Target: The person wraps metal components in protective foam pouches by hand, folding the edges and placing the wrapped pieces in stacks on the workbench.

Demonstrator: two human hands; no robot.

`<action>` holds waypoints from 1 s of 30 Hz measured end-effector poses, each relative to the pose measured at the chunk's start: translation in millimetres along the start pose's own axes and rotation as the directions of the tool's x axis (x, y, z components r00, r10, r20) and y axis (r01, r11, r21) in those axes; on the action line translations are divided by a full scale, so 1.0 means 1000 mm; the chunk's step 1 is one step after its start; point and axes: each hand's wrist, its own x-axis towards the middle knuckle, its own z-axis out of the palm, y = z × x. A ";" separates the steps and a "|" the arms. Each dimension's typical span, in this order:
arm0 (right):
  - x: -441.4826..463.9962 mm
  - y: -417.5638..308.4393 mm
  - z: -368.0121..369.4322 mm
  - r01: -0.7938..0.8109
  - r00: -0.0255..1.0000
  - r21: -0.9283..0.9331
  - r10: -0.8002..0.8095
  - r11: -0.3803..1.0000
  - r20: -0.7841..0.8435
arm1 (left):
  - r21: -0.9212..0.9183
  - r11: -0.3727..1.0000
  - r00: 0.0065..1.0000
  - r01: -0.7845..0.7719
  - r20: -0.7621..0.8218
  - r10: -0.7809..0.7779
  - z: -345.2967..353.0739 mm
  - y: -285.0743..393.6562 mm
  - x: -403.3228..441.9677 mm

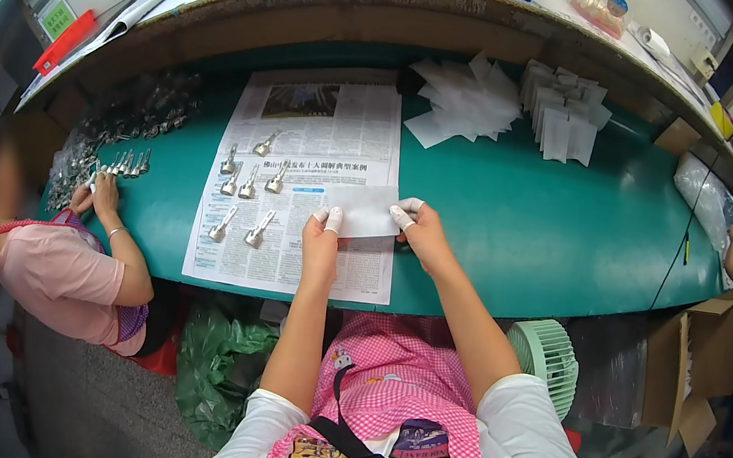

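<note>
Left hand [323, 234]: grip pinches white sheet [363, 211] at nine o'clock;
Right hand [423, 234]: grip pinches three o'clock end;
Metal parts [248, 184]: on newspaper [323, 274], toward nine o'clock.

Green fan [552, 360], open cardboard box [663, 369]

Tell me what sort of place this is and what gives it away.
Probably a factory's assembly or packing bench: metal parts sit on newspaper, piles of white slips lie on the green worktop, and a co-worker sits beside similar-looking pieces.
</note>
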 end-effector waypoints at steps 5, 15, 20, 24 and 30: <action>-0.001 0.006 -0.005 -0.032 0.999 0.044 0.033 0.999 -0.037 | 0.119 0.992 0.999 -0.031 -0.016 0.033 -0.001 -0.001 -0.002; -0.022 0.003 0.018 0.355 0.920 -0.056 -0.360 0.933 -0.154 | 0.673 0.548 0.773 -0.498 0.058 0.632 0.002 0.021 -0.018; -0.025 0.002 0.035 0.283 0.956 -0.037 -0.285 0.958 -0.067 | 0.677 0.299 0.625 -0.672 0.303 0.720 0.016 0.006 -0.028; -0.025 0.016 0.021 0.228 0.971 -0.081 -0.233 0.970 -0.059 | 0.710 0.185 0.617 -0.679 0.415 0.669 0.014 0.003 -0.035; -0.023 0.028 0.019 0.235 0.968 -0.218 -0.249 0.947 -0.038 | 0.763 0.157 0.647 -0.627 0.397 0.651 0.012 0.000 -0.038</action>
